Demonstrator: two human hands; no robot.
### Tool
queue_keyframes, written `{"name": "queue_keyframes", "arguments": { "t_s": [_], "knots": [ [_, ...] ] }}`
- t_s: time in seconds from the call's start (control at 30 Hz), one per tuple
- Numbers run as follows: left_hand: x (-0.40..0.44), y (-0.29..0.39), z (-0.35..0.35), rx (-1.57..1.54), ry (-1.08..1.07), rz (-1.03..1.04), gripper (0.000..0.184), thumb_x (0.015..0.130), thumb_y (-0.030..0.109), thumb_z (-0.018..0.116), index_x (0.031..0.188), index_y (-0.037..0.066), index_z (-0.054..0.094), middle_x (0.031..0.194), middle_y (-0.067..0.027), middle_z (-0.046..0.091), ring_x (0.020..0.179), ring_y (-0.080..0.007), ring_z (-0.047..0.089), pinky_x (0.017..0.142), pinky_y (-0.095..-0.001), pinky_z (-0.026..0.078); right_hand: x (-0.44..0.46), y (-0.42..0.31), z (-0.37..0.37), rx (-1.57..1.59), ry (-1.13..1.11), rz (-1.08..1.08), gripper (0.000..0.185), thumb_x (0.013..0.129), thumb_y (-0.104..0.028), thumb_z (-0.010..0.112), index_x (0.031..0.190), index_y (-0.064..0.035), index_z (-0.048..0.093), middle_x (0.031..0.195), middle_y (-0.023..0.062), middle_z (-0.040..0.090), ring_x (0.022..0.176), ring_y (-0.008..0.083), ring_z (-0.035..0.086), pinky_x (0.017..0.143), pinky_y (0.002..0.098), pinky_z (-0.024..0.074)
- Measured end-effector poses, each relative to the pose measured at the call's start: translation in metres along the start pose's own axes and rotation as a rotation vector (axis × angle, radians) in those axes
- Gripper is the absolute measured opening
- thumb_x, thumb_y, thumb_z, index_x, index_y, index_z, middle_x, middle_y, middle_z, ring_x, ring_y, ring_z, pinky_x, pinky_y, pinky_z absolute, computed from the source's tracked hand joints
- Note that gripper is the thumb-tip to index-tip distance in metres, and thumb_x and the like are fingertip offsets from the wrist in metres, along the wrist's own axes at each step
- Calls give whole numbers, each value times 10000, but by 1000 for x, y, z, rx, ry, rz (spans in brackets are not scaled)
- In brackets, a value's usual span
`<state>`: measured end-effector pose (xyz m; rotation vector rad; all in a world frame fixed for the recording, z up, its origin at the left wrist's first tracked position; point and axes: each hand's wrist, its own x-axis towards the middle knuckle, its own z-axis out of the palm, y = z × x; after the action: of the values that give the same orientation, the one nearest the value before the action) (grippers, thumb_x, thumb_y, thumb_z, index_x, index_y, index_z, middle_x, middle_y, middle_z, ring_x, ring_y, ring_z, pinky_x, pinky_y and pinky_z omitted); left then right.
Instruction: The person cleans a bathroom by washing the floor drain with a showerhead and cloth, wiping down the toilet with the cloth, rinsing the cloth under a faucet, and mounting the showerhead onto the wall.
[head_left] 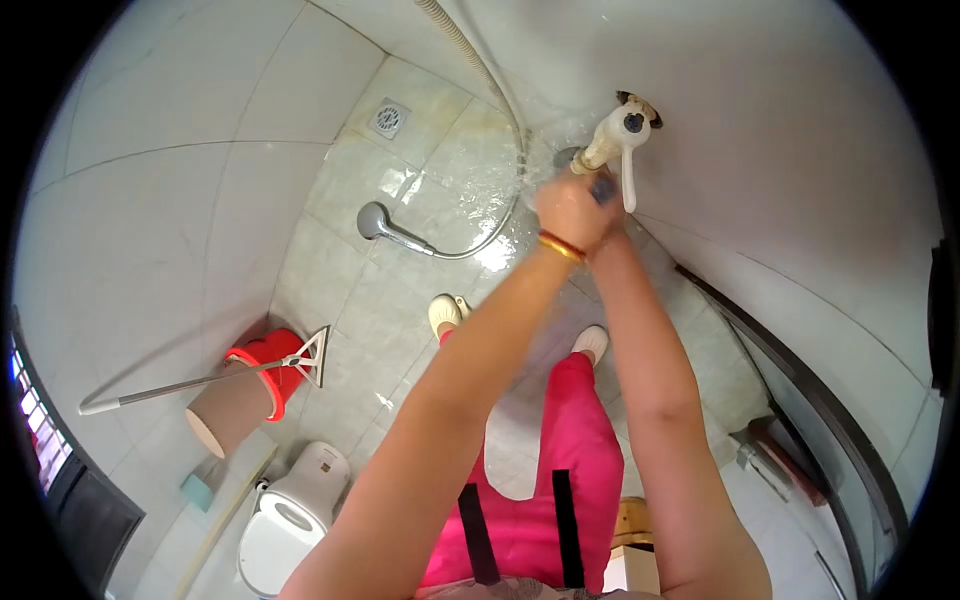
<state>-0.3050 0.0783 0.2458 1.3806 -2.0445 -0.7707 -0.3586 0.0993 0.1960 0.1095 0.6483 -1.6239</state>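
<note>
A white tap [606, 140] with a long lever sticks out from the wall at the upper right, and water splashes below its spout. My left hand [568, 208], with a gold-coloured bracelet at the wrist, is at the spout, blurred and closed. Close against it is my right hand [608, 215], mostly hidden behind the left one and the lever. A small dark bluish thing [602, 190] shows between the hands; what it is I cannot make out.
A shower head [373, 221] on a curved hose lies on the wet tiled floor near a drain [388, 118]. At left stand a red bucket [270, 350], a squeegee [190, 384] and a toilet [285, 530]. A dark-framed glass panel [790, 365] curves along the right.
</note>
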Motion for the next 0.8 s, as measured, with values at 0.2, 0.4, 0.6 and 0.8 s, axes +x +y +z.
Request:
{"name": "queue_keyframes", "arguments": {
  "t_s": [0.2,0.4,0.6,0.8],
  "knots": [
    [32,-72,2,-92,137,-484,279,762,262,575,930,45,621,786,-197,617,721,-348,598,617,-379,461,35,3,-15,-253,347,162,358,884,-310,448,1166,-90,447,1128,48,504,1035,203,483,892,363,396],
    [24,-81,-22,-1682,-267,-1016,206,809,142,571,1012,110,555,955,-19,565,911,-146,541,730,-298,456,18,-27,4,-625,-79,-141,350,847,-302,549,1138,-125,470,1152,49,473,1056,195,474,936,361,383],
    [19,-20,-24,-683,-200,-188,241,681,71,631,912,62,563,845,-116,595,774,-242,590,695,-352,461,17,-39,3,23,6,446,438,857,-418,473,1164,-104,473,1126,79,525,1059,206,488,875,444,414],
    [4,3,-7,33,-50,-59,354,730,359,623,918,58,636,689,-159,602,678,-377,578,598,-422,467,33,21,-51,343,-425,165,377,889,-365,431,1127,-82,503,1083,52,555,1035,185,508,876,352,427]
  ]
}}
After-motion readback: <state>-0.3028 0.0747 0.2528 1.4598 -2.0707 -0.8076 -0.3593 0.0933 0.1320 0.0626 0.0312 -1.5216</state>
